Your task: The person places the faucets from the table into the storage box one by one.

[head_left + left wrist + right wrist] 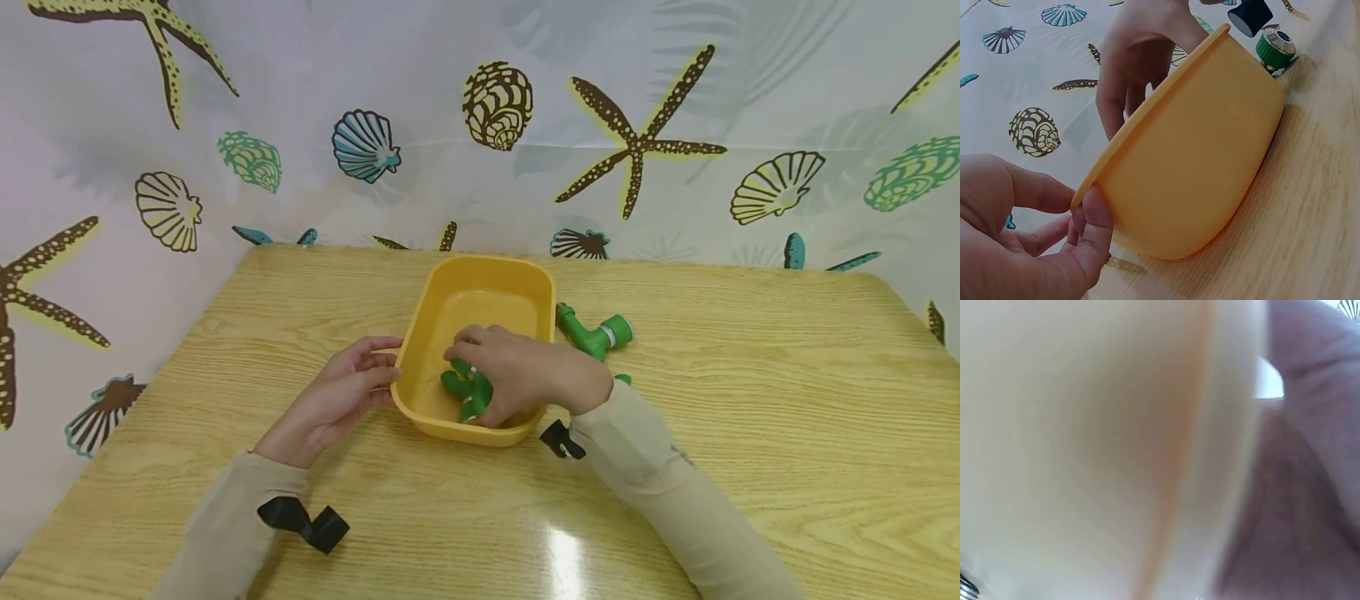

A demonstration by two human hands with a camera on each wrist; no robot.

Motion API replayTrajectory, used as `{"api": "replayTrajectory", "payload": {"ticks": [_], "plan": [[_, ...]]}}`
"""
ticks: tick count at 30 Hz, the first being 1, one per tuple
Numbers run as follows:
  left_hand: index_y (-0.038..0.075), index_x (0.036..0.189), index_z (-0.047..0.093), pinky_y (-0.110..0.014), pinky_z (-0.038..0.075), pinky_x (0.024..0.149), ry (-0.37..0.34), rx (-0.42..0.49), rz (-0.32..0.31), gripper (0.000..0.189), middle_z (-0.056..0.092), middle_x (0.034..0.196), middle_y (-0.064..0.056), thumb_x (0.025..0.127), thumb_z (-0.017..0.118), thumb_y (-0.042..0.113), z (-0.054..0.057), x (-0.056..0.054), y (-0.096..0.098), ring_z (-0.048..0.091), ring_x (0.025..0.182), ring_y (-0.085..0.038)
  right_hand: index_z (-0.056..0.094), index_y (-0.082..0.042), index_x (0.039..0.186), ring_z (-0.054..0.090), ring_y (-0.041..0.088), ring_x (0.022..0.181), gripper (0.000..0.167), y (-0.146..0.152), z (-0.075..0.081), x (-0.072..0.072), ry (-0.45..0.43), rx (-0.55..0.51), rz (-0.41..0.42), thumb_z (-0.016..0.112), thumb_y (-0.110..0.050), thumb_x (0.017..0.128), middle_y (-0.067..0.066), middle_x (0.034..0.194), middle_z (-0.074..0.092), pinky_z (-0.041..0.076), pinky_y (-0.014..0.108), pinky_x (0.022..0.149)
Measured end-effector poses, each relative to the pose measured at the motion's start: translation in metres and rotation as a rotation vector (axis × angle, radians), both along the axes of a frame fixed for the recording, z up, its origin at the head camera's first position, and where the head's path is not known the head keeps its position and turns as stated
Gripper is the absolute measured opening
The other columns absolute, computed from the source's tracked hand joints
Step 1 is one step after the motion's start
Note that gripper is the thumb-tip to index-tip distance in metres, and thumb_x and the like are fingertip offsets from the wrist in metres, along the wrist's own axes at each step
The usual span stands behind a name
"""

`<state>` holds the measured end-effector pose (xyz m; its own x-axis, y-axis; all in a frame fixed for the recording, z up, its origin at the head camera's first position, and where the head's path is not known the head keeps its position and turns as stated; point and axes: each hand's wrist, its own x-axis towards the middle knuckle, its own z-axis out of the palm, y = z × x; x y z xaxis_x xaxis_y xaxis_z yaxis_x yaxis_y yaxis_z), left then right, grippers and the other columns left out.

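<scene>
A yellow plastic tub [487, 298] stands on the wooden table. My left hand [341, 396] pinches its left rim, thumb on the outer wall and fingers at the edge in the left wrist view. My right hand [517, 371] reaches over the right rim into the tub, its fingers curled round a green branched hose connector [474, 392] on the tub's floor. The hand covers part of that connector. In the right wrist view the tub's blurred rim [1222, 450] fills much of the picture, and the connector is hidden there.
Right of the tub lies another green Y-shaped hose connector [592, 337] with a grey-ringed end. A further green piece [623, 379] peeks out beside my right forearm. A shell-and-starfish patterned curtain [427, 192] hangs behind the wooden table [750, 400].
</scene>
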<state>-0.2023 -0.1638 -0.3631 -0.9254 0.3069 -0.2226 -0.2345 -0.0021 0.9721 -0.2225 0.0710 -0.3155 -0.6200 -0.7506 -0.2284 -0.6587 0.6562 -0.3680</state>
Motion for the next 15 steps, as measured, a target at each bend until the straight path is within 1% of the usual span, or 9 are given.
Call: {"api": "replayTrajectory", "payload": {"ticks": [2,4,7,10,15], "plan": [[-0.007,0.141,0.03,-0.026,0.05,0.074,0.001,0.0,-0.003,0.047,0.047,0.109,-0.013,0.098,0.047,-0.001,0.0001,0.0,0.0001,0.055,0.089,-0.015,0.046,-0.005,0.14,0.044,0.029,0.12,0.073,0.0001,-0.0006,-0.0014,-0.037,0.018,0.005,0.08,-0.024,0.078,0.013,0.144,0.038,0.041,0.037,0.098],[-0.007,0.141,0.03,-0.026,0.05,0.074,0.002,0.001,-0.004,0.046,0.047,0.11,-0.013,0.098,0.047,-0.001,0.0002,0.0001,0.0002,0.055,0.089,-0.016,0.045,-0.006,0.142,0.042,0.029,0.125,0.074,0.0005,-0.0009,-0.0024,-0.068,0.033,0.004,0.079,-0.021,0.078,0.013,0.147,0.036,0.038,0.038,0.102],[-0.007,0.14,0.03,-0.026,0.05,0.074,0.002,0.0,-0.004,0.046,0.047,0.11,-0.013,0.098,0.047,-0.002,0.0003,-0.0002,0.0003,0.054,0.09,-0.016,0.043,-0.006,0.143,0.038,0.03,0.132,0.075,0.0016,-0.0013,-0.0033,-0.093,0.047,0.0,0.079,-0.019,0.078,0.014,0.151,0.032,0.034,0.039,0.106],[-0.007,0.14,0.031,-0.026,0.05,0.073,0.001,-0.005,0.002,0.046,0.047,0.11,-0.013,0.098,0.047,-0.002,0.0004,-0.0005,0.0005,0.054,0.089,-0.016,0.042,-0.007,0.145,0.034,0.031,0.135,0.077,0.0021,-0.0019,-0.0038,-0.1,0.053,-0.012,0.079,-0.019,0.079,0.014,0.153,0.028,0.033,0.04,0.107],[-0.007,0.14,0.032,-0.025,0.049,0.073,-0.003,-0.013,0.012,0.046,0.047,0.109,-0.013,0.097,0.047,-0.002,0.0001,-0.0006,0.0006,0.054,0.088,-0.016,0.041,-0.008,0.145,0.033,0.032,0.136,0.078,0.0018,-0.0033,-0.0047,-0.097,0.058,-0.014,0.079,-0.02,0.078,0.013,0.154,0.028,0.034,0.04,0.106]]}}
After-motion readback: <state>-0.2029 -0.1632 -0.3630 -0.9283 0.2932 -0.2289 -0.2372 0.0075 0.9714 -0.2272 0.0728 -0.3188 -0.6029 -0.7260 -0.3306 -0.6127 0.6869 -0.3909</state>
